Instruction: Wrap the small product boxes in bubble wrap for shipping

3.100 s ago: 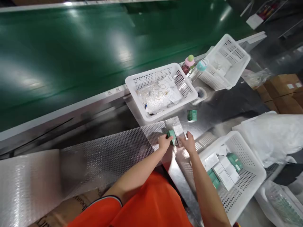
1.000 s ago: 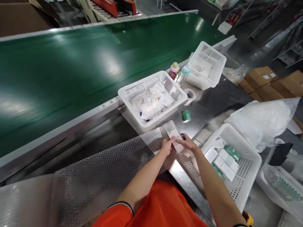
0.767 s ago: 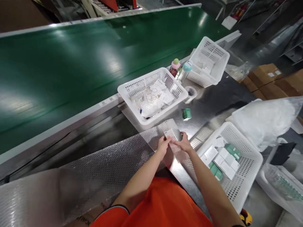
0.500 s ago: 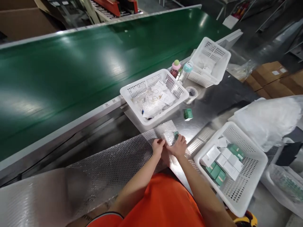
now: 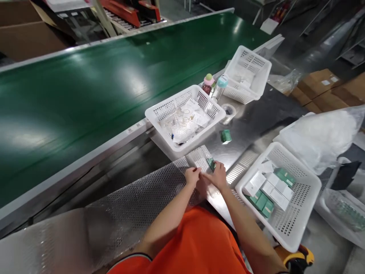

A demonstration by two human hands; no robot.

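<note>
Left grip point(image 5: 193, 175) pinches and right grip point(image 5: 218, 176) clasps a rectangular, clear plastic bubble-wrap bundle point(image 5: 199, 156), likely light, cushioned, slippery, best held by its sides.

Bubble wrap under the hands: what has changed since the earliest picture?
The left hand has let go of the green box and now pinches the bubble wrap; the right hand has moved from the white box onto the green one. Wrap now covers the white box. The loose green box and tape roll stayed put.
</note>
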